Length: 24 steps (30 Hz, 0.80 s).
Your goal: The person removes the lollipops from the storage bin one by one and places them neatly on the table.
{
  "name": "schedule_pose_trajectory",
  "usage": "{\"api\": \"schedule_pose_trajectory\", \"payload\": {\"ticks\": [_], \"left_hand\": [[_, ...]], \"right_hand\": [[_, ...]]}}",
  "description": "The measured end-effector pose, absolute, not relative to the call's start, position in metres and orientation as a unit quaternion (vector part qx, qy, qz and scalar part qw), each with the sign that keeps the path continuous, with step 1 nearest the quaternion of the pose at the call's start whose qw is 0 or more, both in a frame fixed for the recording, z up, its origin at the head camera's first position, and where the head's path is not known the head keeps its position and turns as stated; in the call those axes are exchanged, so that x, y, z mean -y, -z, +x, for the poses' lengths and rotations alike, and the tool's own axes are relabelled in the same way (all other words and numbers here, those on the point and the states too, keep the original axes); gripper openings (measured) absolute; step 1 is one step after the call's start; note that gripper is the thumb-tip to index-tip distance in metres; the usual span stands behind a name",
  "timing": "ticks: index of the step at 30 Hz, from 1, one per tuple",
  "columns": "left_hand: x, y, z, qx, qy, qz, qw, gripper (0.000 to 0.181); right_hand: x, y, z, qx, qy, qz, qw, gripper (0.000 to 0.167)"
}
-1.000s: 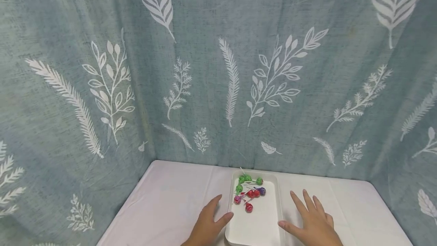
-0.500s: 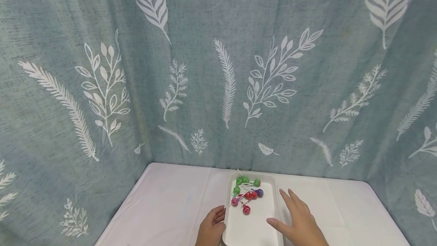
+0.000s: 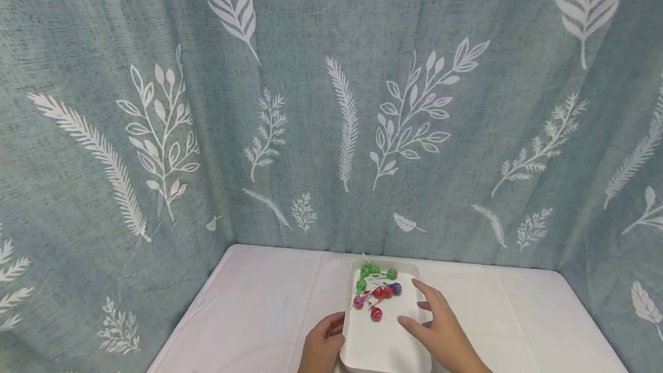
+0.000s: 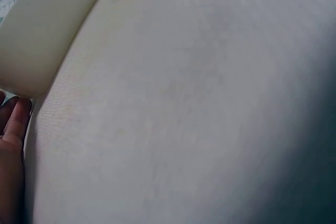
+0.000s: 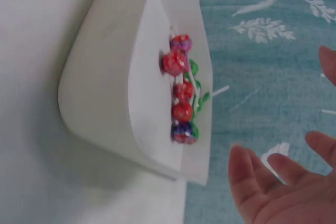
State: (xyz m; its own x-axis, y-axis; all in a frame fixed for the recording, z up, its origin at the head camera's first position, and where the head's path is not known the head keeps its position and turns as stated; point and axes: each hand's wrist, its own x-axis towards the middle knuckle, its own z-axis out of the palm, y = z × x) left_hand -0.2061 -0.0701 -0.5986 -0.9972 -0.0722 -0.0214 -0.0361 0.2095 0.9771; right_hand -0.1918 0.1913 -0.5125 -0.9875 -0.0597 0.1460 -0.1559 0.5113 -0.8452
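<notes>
A white tray (image 3: 385, 353) holds several wrapped lollipops, green ones at its far left, red ones (image 3: 376, 313) nearer the middle, a purple-blue one (image 3: 396, 289) and a pink one (image 3: 358, 302). My left hand (image 3: 322, 343) rests against the tray's left side with bent fingers; in the left wrist view the fingers (image 4: 19, 119) meet the tray wall (image 4: 42, 30). Over the tray's right edge hovers my right hand (image 3: 440, 327), thumb and fingers spread apart, holding nothing. In the right wrist view that hand (image 5: 289, 182) is beside the tray (image 5: 105, 77), apart from it.
A white cloth (image 3: 269, 298) covers the table beneath the tray. Behind and at both sides hangs a blue-green curtain (image 3: 311, 131) with white leaf patterns. One lollipop stick juts above the tray's far rim.
My left hand has come in against the tray's left side, its fingers more bent. The right hand has moved left, from beside the tray to over its right edge.
</notes>
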Motion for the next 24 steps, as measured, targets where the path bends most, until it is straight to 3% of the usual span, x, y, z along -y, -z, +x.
{"api": "schedule_pose_trajectory", "payload": {"ticks": [14,24], "left_hand": [[0.072,0.598,-0.202,0.757,0.652,0.027,0.018,0.051],[0.073,0.600,-0.201,0.759,0.650,0.019,0.016,0.050]], "right_hand": [[-0.170,0.525,-0.203,0.813,-0.582,0.020,0.007,0.080],[-0.156,0.535,-0.206,0.809,-0.588,0.027,0.006,0.076]]}}
